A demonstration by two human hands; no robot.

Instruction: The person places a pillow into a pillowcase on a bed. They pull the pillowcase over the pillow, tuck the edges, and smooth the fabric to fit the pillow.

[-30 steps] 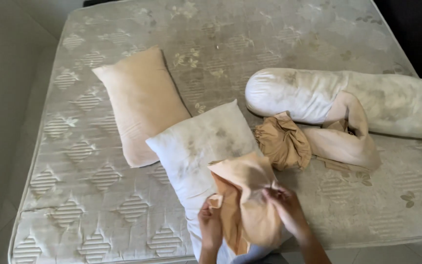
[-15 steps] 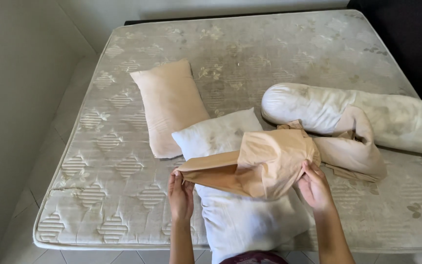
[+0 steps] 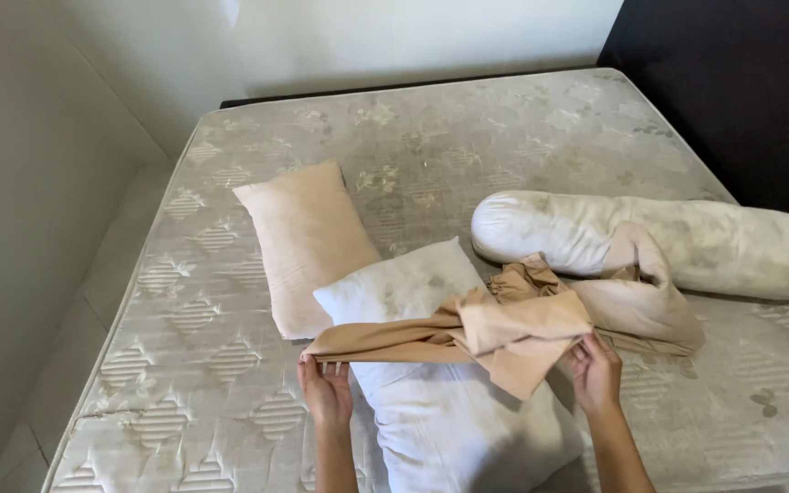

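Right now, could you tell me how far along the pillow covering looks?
One pillow already wears a peach cover on the mattress. In hand: the left hand and right hand stretch a tan pillowcase above the bare white pillow, not yet on it. The bolster is bare, more cloth draped over it.

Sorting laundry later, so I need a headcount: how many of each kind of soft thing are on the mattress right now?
Pillows: 2, one peach, one white
Bolster: 1
Tan pillowcase: 1, held by the left hand and right hand
Pinkish cover: 1, against the bolster
Total: 5
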